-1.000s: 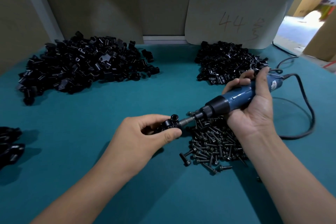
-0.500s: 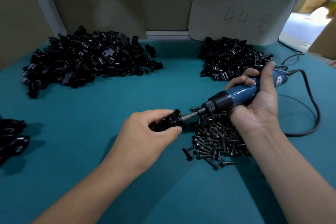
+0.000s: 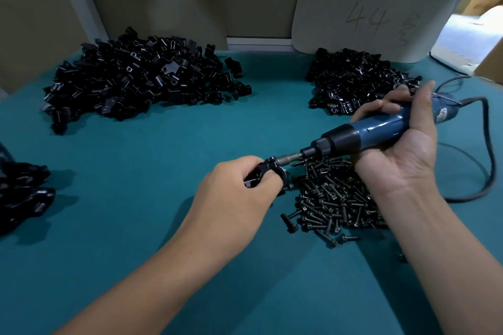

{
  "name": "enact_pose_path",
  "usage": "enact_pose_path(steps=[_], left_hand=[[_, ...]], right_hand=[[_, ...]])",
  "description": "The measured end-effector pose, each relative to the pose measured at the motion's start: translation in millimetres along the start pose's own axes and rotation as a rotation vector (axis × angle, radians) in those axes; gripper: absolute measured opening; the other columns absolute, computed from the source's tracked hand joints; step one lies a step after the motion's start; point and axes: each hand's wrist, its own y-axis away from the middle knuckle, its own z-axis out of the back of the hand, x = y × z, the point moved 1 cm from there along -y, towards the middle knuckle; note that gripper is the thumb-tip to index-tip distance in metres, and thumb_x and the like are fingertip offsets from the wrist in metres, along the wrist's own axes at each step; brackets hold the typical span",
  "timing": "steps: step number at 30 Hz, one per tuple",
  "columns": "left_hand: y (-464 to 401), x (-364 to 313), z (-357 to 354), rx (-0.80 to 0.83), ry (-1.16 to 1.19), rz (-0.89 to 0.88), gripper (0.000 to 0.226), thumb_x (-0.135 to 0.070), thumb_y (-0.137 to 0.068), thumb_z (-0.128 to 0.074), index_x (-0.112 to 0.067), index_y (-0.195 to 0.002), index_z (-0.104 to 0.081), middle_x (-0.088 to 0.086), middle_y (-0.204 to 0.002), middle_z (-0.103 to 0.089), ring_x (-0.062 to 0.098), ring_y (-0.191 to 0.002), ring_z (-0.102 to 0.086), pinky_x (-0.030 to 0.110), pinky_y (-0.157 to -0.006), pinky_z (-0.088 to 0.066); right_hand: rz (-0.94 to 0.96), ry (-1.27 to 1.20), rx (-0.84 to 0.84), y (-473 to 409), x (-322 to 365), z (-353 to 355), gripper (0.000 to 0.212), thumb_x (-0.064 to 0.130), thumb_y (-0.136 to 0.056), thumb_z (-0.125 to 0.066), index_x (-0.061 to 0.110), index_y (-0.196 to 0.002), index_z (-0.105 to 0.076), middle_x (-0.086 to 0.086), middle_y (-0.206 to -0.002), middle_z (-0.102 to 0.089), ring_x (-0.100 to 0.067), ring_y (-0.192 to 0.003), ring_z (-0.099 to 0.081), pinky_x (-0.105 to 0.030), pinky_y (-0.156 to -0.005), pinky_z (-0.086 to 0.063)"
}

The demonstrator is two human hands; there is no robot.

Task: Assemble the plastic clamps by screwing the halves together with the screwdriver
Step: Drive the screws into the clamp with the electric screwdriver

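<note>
My left hand [image 3: 234, 196] grips a small black plastic clamp [image 3: 268, 173] just above the teal table, fingers covering most of it. My right hand [image 3: 402, 144] is wrapped around a blue electric screwdriver [image 3: 381, 126], which slants down to the left. Its metal bit [image 3: 290, 157] presses into the top of the clamp. A heap of black screws [image 3: 332, 198] lies directly under the tool, between my two hands.
A large pile of black clamp halves [image 3: 136, 81] lies at the back left and a smaller pile [image 3: 353, 79] at the back right. More black parts [image 3: 21, 193] sit at the left edge. The screwdriver's cable [image 3: 490, 149] loops at the right. A grey card marked 44 [image 3: 373, 13] leans on the back wall.
The bit has stayed on the clamp. Both hands keep their grip and have shifted only slightly; the view has tipped a little.
</note>
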Motion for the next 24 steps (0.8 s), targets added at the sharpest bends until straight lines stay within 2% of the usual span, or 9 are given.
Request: enact_pose_path(steps=[7, 11, 14, 19, 24], left_hand=[[-1.4, -1.3, 3.5, -0.002, -0.002, -0.023, 0.035, -0.049, -0.087, -0.059, -0.015, -0.085, -0.057, -0.013, -0.054, -0.041, 0.012, -0.047, -0.033, 0.025, -0.043, -0.028], [-1.1, -1.8, 3.9, 0.023, -0.005, -0.012, 0.025, -0.045, -0.092, -0.060, -0.021, -0.085, -0.060, -0.013, -0.055, -0.045, 0.011, -0.048, -0.036, 0.026, -0.042, -0.030], [-0.3, -2.7, 4.1, 0.028, -0.001, 0.001, 0.023, -0.044, -0.092, -0.060, -0.022, -0.086, -0.062, -0.013, -0.055, -0.046, 0.011, -0.047, -0.037, 0.026, -0.042, -0.032], [-3.0, -7.2, 3.9, -0.002, 0.022, 0.021, 0.038, -0.051, -0.079, -0.057, -0.014, -0.080, -0.054, -0.013, -0.054, -0.037, 0.013, -0.049, -0.032, 0.026, -0.043, -0.026], [-4.1, -8.7, 8.9, -0.004, 0.077, 0.039, 0.037, -0.051, -0.077, -0.061, -0.015, -0.083, -0.063, -0.010, -0.059, -0.041, 0.012, -0.054, -0.038, 0.021, -0.046, -0.029]], right_hand=[[-0.013, 0.022, 0.035, 2.9, -1.1, -2.4, 0.022, 0.033, -0.100, -0.075, 0.016, -0.094, -0.065, 0.007, -0.078, -0.063, -0.006, -0.059, -0.055, -0.020, -0.078, -0.050], [-0.017, -0.003, 0.046, 4.5, -0.4, -1.9, 0.019, 0.030, -0.099, -0.077, 0.014, -0.097, -0.068, 0.005, -0.086, -0.068, -0.007, -0.062, -0.059, -0.023, -0.082, -0.054], [-0.021, 0.009, 0.040, 4.1, 0.3, -2.6, 0.019, 0.031, -0.100, -0.076, 0.015, -0.100, -0.067, 0.006, -0.083, -0.065, -0.006, -0.060, -0.056, -0.022, -0.079, -0.052], [-0.032, 0.016, 0.058, 5.1, -0.5, -5.1, 0.021, 0.036, -0.101, -0.074, 0.015, -0.102, -0.067, 0.007, -0.079, -0.063, -0.006, -0.060, -0.053, -0.021, -0.080, -0.050], [-0.041, 0.004, 0.096, 6.4, -0.8, -8.1, 0.024, 0.030, -0.089, -0.080, 0.016, -0.102, -0.066, 0.005, -0.091, -0.068, -0.007, -0.065, -0.059, -0.025, -0.079, -0.054]])
